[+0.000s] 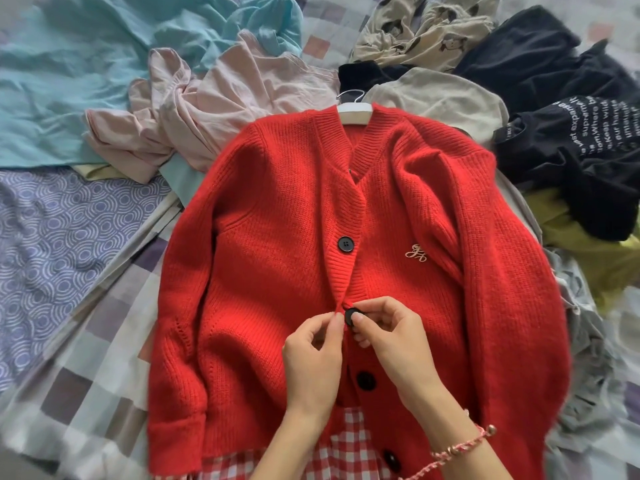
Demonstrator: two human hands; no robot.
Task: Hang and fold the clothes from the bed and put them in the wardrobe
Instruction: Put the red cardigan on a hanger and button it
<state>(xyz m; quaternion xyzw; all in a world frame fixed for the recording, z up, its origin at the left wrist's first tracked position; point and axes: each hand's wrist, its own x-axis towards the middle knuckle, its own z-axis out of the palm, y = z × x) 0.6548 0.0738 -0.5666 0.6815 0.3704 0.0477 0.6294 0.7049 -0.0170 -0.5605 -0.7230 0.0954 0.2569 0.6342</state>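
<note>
Head view: the red cardigan [284, 271], a ribbed knit with a V-neck, lies front-up and flat on the bed [104, 341], mounted on a white hanger [355, 112] whose hook points away from the person. The top button [345, 244] is black and lies on the left front edge. The left hand [313, 355] has its grip clamped on the knitted front edge, thumb and forefinger pinched together. The right hand [391, 337] has its grip clamped on the second button [351, 317], held between thumb and forefinger, touching the edge that the left hand holds. Two more black buttons follow below; the third button [366, 381] sits between the two wrists. A pale cursive monogram [415, 252] is stitched on the chest; its letters cannot be read with certainty. A red-and-white checked fabric [346, 441] shows under the hem. A braided bracelet [460, 448] circles the right wrist. To the right lies a black garment [595, 188] with white print; the fragments "supreme" and "Keep wild" are legible, the rest is cut by folds. A turquoise garment [69, 81] and a pink garment [207, 109] lie at upper left.
</note>
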